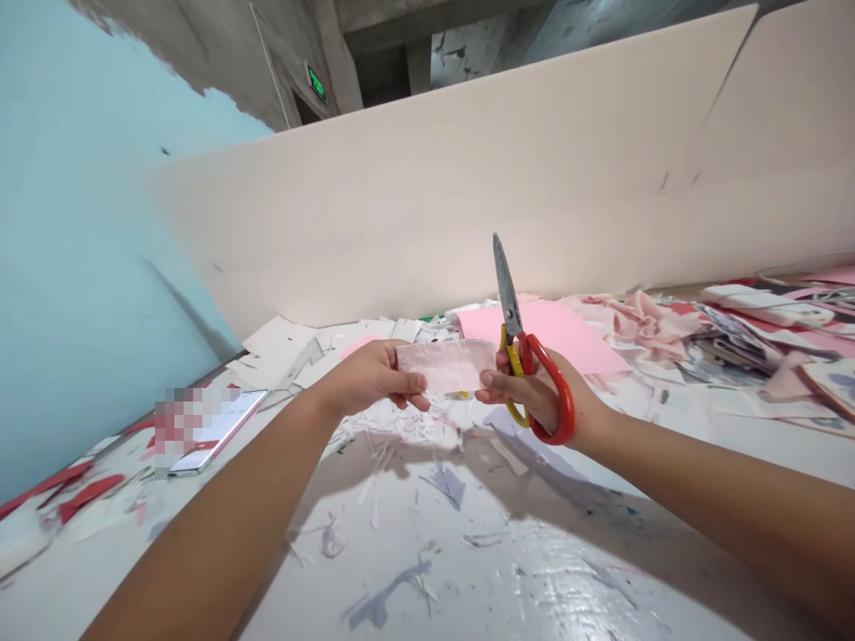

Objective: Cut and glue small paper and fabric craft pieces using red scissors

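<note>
A white work table (427, 592) lies littered with paper scraps (380, 445). Nearest, the left hand (370, 378) pinches a pale pink strip (446, 366); the right hand (534, 396) grips red-handled scissors (508, 285), blades upright. A careless slip could nick those close fingers. Beyond lie a pink sheet (548, 334) and a white partition (468, 196).

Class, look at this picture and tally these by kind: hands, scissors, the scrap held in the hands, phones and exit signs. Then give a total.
Hands: 2
Scissors: 1
Pink scrap: 1
Phone: 1
Exit sign: 1
Total: 6
</note>
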Action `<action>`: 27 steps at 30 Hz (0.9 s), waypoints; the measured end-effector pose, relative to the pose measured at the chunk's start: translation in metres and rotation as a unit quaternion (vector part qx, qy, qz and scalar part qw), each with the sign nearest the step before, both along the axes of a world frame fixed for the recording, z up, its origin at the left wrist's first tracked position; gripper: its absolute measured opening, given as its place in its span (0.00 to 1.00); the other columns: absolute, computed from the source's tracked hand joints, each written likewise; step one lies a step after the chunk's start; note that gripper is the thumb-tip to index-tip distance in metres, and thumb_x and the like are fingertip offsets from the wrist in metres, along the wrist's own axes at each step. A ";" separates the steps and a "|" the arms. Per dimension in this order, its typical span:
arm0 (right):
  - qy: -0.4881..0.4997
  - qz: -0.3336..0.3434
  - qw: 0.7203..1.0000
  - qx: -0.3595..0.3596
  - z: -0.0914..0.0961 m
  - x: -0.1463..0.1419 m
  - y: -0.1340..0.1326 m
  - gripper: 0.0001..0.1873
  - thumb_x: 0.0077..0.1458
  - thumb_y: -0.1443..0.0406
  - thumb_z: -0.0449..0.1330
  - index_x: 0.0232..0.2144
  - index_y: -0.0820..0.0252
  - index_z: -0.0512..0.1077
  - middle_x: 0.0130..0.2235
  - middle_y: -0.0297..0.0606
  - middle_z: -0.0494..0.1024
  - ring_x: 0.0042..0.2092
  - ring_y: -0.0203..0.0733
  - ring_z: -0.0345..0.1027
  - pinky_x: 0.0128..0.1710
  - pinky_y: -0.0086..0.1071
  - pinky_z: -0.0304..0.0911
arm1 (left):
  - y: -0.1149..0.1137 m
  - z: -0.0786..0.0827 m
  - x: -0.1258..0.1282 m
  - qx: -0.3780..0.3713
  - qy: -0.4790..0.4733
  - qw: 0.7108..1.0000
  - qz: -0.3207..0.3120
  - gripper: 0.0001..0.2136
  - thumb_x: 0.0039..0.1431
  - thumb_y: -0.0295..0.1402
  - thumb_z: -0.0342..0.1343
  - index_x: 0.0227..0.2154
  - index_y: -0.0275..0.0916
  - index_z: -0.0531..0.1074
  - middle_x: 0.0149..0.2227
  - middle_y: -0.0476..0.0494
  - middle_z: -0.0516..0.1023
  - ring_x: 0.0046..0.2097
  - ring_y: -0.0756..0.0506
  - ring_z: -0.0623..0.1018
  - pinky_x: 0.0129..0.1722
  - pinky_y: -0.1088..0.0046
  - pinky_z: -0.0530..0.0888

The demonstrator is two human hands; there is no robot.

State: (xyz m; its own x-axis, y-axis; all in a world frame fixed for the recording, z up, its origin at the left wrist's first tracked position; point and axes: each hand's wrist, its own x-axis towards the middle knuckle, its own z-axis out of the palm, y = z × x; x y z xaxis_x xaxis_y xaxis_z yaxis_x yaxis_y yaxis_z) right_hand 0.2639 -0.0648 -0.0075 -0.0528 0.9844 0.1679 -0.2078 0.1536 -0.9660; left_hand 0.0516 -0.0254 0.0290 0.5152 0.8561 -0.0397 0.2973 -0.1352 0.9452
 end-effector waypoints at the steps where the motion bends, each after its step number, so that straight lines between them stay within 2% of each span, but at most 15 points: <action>1: -0.002 -0.004 1.000 -0.002 0.000 0.000 0.000 0.17 0.34 0.69 0.68 0.22 0.58 0.61 0.24 0.26 0.65 0.26 0.36 0.69 0.36 0.41 0.71 | 0.000 0.000 0.000 -0.003 -0.001 1.000 -0.003 0.12 0.40 0.31 0.64 0.28 0.36 0.68 0.23 0.46 0.76 0.27 0.47 0.78 0.21 0.78 0.67; 9: -0.038 -0.008 0.999 0.020 -0.009 0.005 0.008 0.14 0.37 0.64 0.66 0.24 0.58 0.63 0.25 0.27 0.67 0.29 0.36 0.69 0.35 0.38 0.72 | 0.003 -0.005 0.000 -0.031 -0.012 0.999 0.005 0.12 0.42 0.31 0.62 0.31 0.37 0.70 0.25 0.47 0.75 0.27 0.48 0.78 0.20 0.80 0.67; 14: -0.127 -0.074 0.988 0.040 -0.002 0.004 0.005 0.11 0.37 0.66 0.64 0.23 0.58 0.63 0.24 0.29 0.66 0.27 0.35 0.65 0.30 0.36 0.71 | 0.004 -0.006 0.000 -0.057 -0.023 0.998 -0.010 0.10 0.44 0.35 0.61 0.30 0.37 0.71 0.23 0.49 0.70 0.29 0.46 0.78 0.20 0.80 0.66; 19: -0.177 -0.137 0.974 0.040 0.001 0.003 0.001 0.10 0.39 0.64 0.62 0.23 0.58 0.62 0.24 0.30 0.67 0.26 0.36 0.65 0.31 0.39 0.70 | 0.003 -0.006 -0.001 -0.052 -0.028 0.998 -0.002 0.09 0.44 0.34 0.61 0.28 0.37 0.71 0.20 0.52 0.65 0.29 0.45 0.79 0.21 0.80 0.65; 21: -0.160 -0.123 0.979 0.035 -0.001 0.003 0.001 0.11 0.39 0.65 0.63 0.24 0.58 0.63 0.24 0.31 0.68 0.27 0.38 0.68 0.31 0.39 0.70 | 0.003 -0.006 -0.001 -0.044 -0.029 0.999 0.001 0.09 0.44 0.34 0.60 0.29 0.37 0.71 0.21 0.52 0.65 0.30 0.45 0.79 0.22 0.80 0.65; 24: -0.125 -0.060 0.990 0.031 -0.002 0.002 0.000 0.12 0.38 0.66 0.63 0.23 0.58 0.61 0.23 0.29 0.67 0.29 0.42 0.71 0.32 0.38 0.69 | 0.003 -0.006 -0.001 -0.036 -0.032 0.999 0.010 0.08 0.46 0.34 0.59 0.29 0.37 0.70 0.21 0.53 0.64 0.31 0.45 0.79 0.23 0.80 0.65; 27: -0.143 -0.028 0.989 0.019 -0.001 0.000 -0.002 0.15 0.38 0.66 0.63 0.19 0.58 0.58 0.19 0.27 0.66 0.28 0.43 0.72 0.29 0.35 0.67 | 0.004 -0.006 -0.002 -0.035 -0.030 0.999 0.015 0.09 0.46 0.35 0.59 0.29 0.35 0.69 0.21 0.53 0.63 0.31 0.44 0.79 0.23 0.80 0.64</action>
State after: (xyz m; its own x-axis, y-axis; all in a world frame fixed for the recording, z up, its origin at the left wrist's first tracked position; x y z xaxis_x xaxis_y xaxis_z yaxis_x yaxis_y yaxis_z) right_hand 0.2641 -0.0672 -0.0085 -0.0498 0.9804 0.1907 0.0828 0.1943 -0.9774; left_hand 0.0494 -0.0215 0.0230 0.4918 0.8679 -0.0700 0.2427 -0.0594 0.9683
